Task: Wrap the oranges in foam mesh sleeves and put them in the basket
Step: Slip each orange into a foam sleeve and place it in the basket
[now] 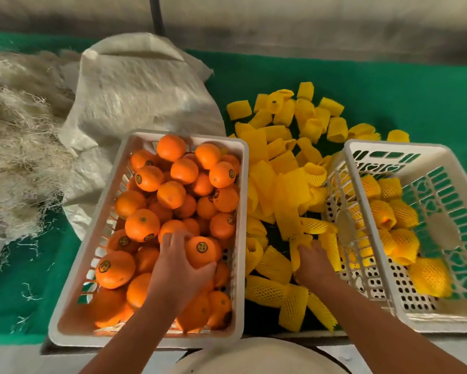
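The left hand (182,261) grips one orange (201,251) in the full crate (242,201), fingers curled around it. The right hand (312,261) pinches a foam sleeve (298,245) from the pile, readying both for wrapping beside the basket (364,211).

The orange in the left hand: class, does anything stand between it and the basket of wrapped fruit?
Yes. The pile of yellow foam sleeves lies between the orange and the right basket, whose near wall also rises there; the orange is still unwrapped.

Green cloth (389,85) covers the table; grey wall (308,25) behind (blurred), dark pole (156,14) against it. White woven sack (135,87) and pale straw pile (13,136) at left.
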`<action>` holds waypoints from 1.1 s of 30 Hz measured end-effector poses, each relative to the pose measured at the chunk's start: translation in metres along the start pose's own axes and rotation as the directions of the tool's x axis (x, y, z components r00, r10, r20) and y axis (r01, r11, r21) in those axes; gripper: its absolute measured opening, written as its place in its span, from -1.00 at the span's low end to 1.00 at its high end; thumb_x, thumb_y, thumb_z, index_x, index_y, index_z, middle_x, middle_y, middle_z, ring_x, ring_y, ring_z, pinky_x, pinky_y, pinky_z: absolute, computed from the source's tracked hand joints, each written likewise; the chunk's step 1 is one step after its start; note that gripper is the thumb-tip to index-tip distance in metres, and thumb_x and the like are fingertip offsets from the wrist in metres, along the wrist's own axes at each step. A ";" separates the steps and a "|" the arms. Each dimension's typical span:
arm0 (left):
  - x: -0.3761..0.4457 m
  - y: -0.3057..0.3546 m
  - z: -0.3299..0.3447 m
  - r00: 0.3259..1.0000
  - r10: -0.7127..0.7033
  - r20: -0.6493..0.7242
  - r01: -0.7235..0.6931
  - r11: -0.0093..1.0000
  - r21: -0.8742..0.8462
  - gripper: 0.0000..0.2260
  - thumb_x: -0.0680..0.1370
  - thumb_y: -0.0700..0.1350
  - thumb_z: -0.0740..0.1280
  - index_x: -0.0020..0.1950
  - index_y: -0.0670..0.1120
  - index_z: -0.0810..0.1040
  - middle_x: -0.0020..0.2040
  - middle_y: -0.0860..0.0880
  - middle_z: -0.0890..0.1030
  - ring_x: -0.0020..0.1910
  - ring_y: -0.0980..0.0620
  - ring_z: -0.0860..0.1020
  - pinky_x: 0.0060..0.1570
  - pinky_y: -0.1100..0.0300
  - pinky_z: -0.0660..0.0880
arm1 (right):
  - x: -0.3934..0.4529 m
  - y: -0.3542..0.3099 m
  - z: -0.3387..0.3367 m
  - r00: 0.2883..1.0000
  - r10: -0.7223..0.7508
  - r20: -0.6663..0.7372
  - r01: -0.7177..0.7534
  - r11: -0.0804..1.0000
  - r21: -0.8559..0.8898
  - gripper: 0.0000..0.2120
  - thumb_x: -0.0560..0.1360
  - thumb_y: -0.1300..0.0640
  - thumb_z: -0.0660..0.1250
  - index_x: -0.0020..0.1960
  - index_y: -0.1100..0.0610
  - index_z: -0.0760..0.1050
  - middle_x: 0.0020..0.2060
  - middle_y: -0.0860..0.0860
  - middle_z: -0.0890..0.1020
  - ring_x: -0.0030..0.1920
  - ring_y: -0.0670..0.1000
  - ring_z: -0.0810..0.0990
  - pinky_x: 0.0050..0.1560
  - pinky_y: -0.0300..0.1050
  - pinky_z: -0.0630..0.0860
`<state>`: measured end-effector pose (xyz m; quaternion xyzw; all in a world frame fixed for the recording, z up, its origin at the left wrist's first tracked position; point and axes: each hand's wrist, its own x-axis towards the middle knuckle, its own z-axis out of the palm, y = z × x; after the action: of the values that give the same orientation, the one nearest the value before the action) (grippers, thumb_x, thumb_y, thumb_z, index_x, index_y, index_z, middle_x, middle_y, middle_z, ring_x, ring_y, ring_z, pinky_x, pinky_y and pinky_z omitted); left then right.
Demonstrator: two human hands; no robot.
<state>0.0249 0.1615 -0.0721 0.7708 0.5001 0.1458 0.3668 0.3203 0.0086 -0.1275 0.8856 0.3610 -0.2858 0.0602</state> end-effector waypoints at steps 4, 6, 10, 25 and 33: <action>-0.006 0.034 -0.016 0.983 -0.048 0.177 0.112 0.923 -0.368 -0.39 0.33 0.15 0.63 0.21 0.32 0.34 0.10 0.15 0.48 -0.04 0.06 0.64 -0.24 0.24 0.64 | -0.014 0.011 -0.008 0.987 -0.023 -0.159 0.063 0.967 0.245 -0.65 0.57 0.21 0.41 0.35 0.19 0.53 0.37 0.14 0.41 0.26 0.12 0.52 0.14 -0.14 0.45; -0.012 0.059 -0.023 0.948 0.048 0.314 0.095 0.900 -0.425 -0.37 0.30 0.14 0.61 0.25 0.30 0.37 0.04 0.17 0.53 -0.01 0.12 0.65 -0.21 0.22 0.65 | -0.027 0.008 -0.018 0.951 -0.030 -0.308 0.149 0.917 0.369 -0.76 0.60 0.17 0.40 0.25 0.17 0.64 0.27 0.09 0.53 0.23 0.08 0.55 0.13 -0.20 0.39; -0.028 0.110 -0.016 0.804 0.180 0.567 0.013 0.947 -0.320 -0.36 0.33 0.12 0.56 0.35 0.32 0.38 0.07 0.37 0.52 0.00 0.20 0.63 -0.05 0.13 0.68 | -0.063 -0.004 -0.042 0.860 -0.085 -0.502 0.356 0.805 0.474 -0.83 0.59 0.13 0.42 0.15 0.04 0.70 0.33 -0.10 0.53 0.26 -0.06 0.54 0.12 -0.29 0.45; -0.065 0.177 0.050 0.728 0.001 0.686 0.237 0.938 -0.252 -0.16 0.23 0.30 0.51 0.48 0.41 0.29 0.32 0.37 0.29 0.21 0.10 0.52 -0.02 0.28 0.61 | -0.107 0.033 -0.085 0.783 -0.314 -0.537 0.575 0.695 0.432 -0.78 0.54 0.01 0.48 -0.01 -0.19 0.44 -0.29 -0.23 0.56 -0.17 -0.23 0.59 -0.27 -0.41 0.45; -0.055 0.204 0.045 0.689 -0.123 0.714 0.543 0.741 -0.396 -0.30 0.18 0.10 0.57 0.32 0.32 0.55 0.34 0.02 0.40 0.22 -0.19 0.56 0.00 0.06 0.68 | -0.108 0.051 -0.075 0.771 -0.453 -0.448 0.618 0.704 0.350 -0.73 0.58 -0.03 0.41 -0.10 -0.18 0.30 -0.36 -0.16 0.47 -0.19 -0.27 0.53 -0.27 -0.40 0.42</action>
<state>0.1619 0.0472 0.0504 0.5108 0.4107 -0.0571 0.7531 0.3272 -0.0700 -0.0112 0.7601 0.5283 -0.2189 -0.3085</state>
